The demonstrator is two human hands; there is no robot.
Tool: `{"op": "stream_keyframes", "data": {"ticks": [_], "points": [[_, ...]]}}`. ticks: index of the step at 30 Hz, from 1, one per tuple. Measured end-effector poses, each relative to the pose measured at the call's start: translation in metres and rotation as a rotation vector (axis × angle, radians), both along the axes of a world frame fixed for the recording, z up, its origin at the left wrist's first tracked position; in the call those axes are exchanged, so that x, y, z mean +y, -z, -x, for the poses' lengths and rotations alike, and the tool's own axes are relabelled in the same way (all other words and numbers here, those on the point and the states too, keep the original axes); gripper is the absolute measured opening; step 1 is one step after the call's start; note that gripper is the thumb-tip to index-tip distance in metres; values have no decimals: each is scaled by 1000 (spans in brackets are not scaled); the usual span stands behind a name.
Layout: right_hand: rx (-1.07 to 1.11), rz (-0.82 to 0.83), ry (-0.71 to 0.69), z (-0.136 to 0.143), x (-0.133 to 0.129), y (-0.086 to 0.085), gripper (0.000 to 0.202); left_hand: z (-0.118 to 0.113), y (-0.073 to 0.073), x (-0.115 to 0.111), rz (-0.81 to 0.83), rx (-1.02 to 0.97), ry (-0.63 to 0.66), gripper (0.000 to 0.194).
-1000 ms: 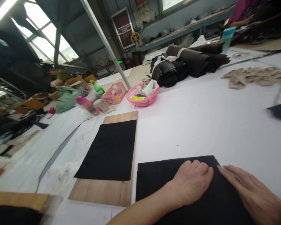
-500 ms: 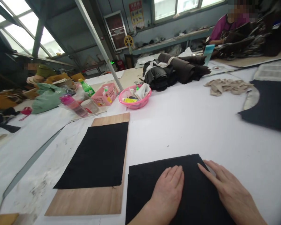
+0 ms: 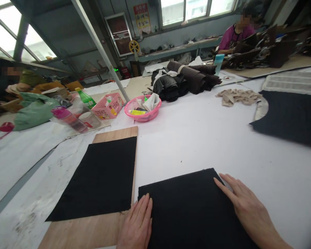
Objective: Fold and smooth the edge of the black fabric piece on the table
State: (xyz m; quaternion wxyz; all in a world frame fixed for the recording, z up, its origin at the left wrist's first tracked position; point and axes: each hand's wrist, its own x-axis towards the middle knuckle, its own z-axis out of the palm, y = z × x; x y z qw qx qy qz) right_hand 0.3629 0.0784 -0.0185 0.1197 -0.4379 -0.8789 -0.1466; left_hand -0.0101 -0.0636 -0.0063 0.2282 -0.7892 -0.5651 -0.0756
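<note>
Both sets of fingers lie flat and outstretched, gripping nothing: the left hand (image 3: 137,226) presses the left edge of the square black felt-like fabric stack (image 3: 191,211), the right hand (image 3: 245,207) its right edge near the far corner. The stack lies between the hands on the white counter (image 3: 209,138), matte, flat and neatly aligned. Just left, another black fabric sheet (image 3: 103,176) rests on a pale wooden board (image 3: 88,235).

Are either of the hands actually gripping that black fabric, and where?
Nothing is gripped. The left hand lies flat at the left edge of the black fabric stack; the right hand rests flat along its right edge.
</note>
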Motion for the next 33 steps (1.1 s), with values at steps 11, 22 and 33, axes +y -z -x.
{"op": "stream_keyframes", "data": {"ticks": [11,22,33], "points": [[101,12,115,-3,2,-3,49,8,-4,-10,-28,-70,-66,39],[65,-24,-411,170,-55,-3,47,-5,-14,-11,-59,-218,-188,38],[60,25,-34,43,-31,10,60,-1,-12,-11,-47,-265,-166,38]]}}
